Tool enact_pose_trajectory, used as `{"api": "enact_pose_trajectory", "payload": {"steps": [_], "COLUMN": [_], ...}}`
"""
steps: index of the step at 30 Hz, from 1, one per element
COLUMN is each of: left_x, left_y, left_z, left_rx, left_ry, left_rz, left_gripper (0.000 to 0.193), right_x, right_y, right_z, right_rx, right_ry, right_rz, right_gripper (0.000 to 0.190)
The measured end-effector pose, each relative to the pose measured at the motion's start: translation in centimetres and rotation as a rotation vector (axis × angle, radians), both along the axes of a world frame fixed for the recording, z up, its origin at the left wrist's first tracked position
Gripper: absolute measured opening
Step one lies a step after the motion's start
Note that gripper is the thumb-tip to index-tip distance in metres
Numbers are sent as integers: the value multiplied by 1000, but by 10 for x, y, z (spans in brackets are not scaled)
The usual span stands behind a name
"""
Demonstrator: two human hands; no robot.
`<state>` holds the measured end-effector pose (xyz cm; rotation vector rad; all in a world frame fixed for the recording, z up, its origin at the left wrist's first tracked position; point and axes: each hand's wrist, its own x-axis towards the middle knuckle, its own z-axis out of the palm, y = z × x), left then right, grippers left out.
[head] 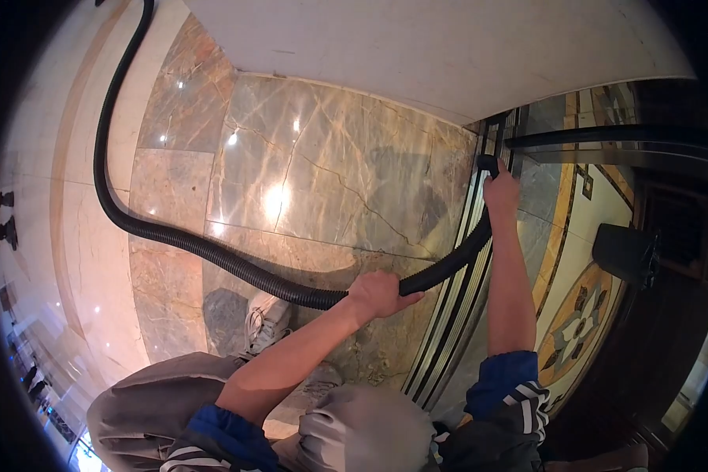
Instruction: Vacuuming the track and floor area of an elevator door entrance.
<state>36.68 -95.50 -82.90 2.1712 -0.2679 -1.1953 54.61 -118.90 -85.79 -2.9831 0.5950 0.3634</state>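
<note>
A black corrugated vacuum hose point(212, 253) curves over the marble floor from the upper left towards the right. My left hand point(377, 294) is closed around the hose near the middle of the view, its thumb pointing right. Further up and right, my right hand point(501, 189) grips the hose's black end piece point(488, 164). That end piece rests at or just above the grooved metal door track point(448, 318), close to the wall corner; the exact contact cannot be told. Part of the hose end is hidden behind my right hand and forearm.
A pale wall panel point(436, 47) borders the floor ahead. Right of the track lies a patterned marble floor point(581, 318) with a dark bin point(619, 251). A dark reflective panel edge point(613, 156) crosses the upper right. My shoe point(265, 321) is beside the hose.
</note>
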Motion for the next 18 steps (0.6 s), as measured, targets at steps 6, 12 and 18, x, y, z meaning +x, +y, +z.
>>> {"api": "enact_pose_trajectory", "payload": {"steps": [6,12,18], "left_x": [-13,-33,-40], "left_y": [7,12,14], "left_z": [4,-4,2], "left_rx": [41,50,69], "left_ry": [38,27,69], "left_rz": [-79,-99,-123], "left_gripper": [74,73,73], "right_x": [-29,-53,-70], "right_y": [3,-3,3], "right_z": [3,-2,0], "right_rx": [73,30,45], "right_ry": [-32,-28,-119], "right_rz": [-10,1,-38], "right_gripper": [52,52,51]}}
